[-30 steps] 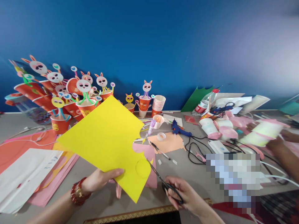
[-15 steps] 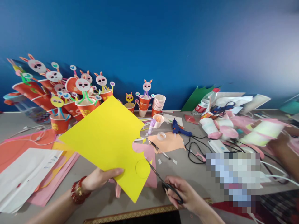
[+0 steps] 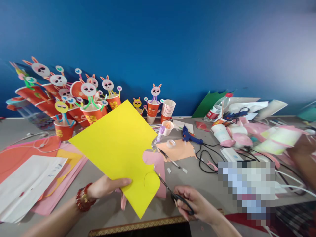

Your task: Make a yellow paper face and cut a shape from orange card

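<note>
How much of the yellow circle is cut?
Done: bunny cups stand finished, and the yellow sheet has bites cut out. In hand: the left hand holds it while the right hand works scissors at the drawn circle. Left: the circle's inner side still joins the sheet.

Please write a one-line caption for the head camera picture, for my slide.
Left hand holds a yellow paper sheet; right hand cuts at a circle near its edge with scissors; paper-cup rabbits behind.
</note>
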A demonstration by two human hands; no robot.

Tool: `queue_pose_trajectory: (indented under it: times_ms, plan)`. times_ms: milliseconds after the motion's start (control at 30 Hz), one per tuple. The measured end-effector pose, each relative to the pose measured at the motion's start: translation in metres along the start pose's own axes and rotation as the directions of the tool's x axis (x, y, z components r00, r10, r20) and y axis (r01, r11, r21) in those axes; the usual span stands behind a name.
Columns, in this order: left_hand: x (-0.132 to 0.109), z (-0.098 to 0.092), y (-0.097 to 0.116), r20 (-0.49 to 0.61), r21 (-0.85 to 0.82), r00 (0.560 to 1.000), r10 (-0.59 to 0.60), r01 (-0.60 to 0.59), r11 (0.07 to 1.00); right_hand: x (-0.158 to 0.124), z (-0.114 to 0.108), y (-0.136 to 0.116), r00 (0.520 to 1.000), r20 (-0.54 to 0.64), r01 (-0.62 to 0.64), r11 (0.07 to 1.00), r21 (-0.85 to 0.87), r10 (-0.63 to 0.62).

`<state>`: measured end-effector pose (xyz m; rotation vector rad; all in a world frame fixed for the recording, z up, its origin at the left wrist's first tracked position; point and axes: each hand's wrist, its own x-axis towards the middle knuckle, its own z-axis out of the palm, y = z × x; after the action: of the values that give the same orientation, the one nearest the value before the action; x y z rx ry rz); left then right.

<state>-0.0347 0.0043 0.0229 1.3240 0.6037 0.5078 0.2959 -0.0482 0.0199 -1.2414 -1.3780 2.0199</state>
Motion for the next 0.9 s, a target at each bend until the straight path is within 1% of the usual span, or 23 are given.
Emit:
queue_pose_trajectory:
  times_ms: [133, 300, 367, 567, 700, 800, 833, 867, 900]
  plan:
    - [0.001, -0.002, 0.005, 0.001, 0.032, 1.000, 0.003, -0.003, 0.999, 0.001, 0.001, -0.005, 1.000, -0.006, 0.007, 0.999, -0.032, -0.007]
    - [0.006, -0.005, 0.011, 0.030, 0.097, 0.999, 0.010, -0.013, 0.995, 0.002, -0.001, -0.006, 0.998, -0.008, 0.068, 0.995, -0.078, -0.069]
    - [0.009, -0.008, 0.010, 0.033, 0.092, 0.999, 0.000, -0.003, 0.996, 0.004, -0.003, -0.005, 0.997, -0.014, 0.078, 0.994, -0.080, -0.079]
    - [0.012, -0.013, 0.007, 0.059, 0.034, 0.998, -0.032, 0.030, 0.999, 0.006, -0.006, -0.001, 1.000, -0.010, 0.022, 0.998, -0.055, -0.023]
    - [0.014, -0.017, 0.013, 0.087, 0.026, 0.995, -0.044, 0.042, 0.999, 0.007, -0.005, -0.002, 0.999, -0.023, 0.040, 0.998, -0.039, -0.041]
    - [0.016, -0.020, 0.018, 0.123, 0.025, 0.991, -0.056, 0.053, 0.998, 0.009, -0.005, -0.002, 0.998, -0.036, 0.056, 0.995, -0.079, -0.059]
    - [0.016, -0.021, 0.019, 0.123, 0.025, 0.990, -0.063, 0.061, 0.998, 0.010, -0.005, -0.001, 0.997, -0.045, 0.060, 0.993, -0.097, -0.064]
    - [0.017, -0.022, 0.019, 0.097, 0.021, 0.993, -0.066, 0.064, 0.998, 0.011, -0.006, -0.001, 0.996, -0.058, 0.066, 0.991, -0.116, -0.073]
    - [0.018, -0.023, 0.018, 0.047, 0.010, 0.997, -0.065, 0.064, 0.998, 0.012, -0.006, -0.001, 0.994, -0.075, 0.072, 0.988, -0.133, -0.083]
